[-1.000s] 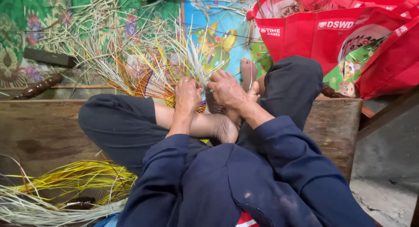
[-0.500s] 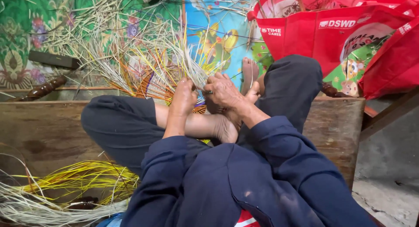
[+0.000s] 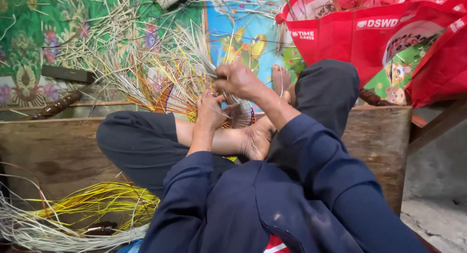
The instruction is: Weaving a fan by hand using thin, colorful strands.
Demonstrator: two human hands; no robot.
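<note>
The half-woven mat [image 3: 194,95] on the person's feet has a tight woven patch just below a fan of loose, unwoven strands [image 3: 146,63], while the right hand [image 3: 238,80] pinches shut on several strands above it and the left hand [image 3: 210,109] presses closed on its woven edge.

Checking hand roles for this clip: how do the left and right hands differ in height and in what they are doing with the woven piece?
The right hand is raised higher, pinching pale strands pulled up from the woven piece; the left hand sits lower, pressed on the weave itself. The right hand shows its back, knuckles bent; the left hand points away, fingers spread on the strands. Both are bare, in dark blue sleeves, working over the crossed legs.
</note>
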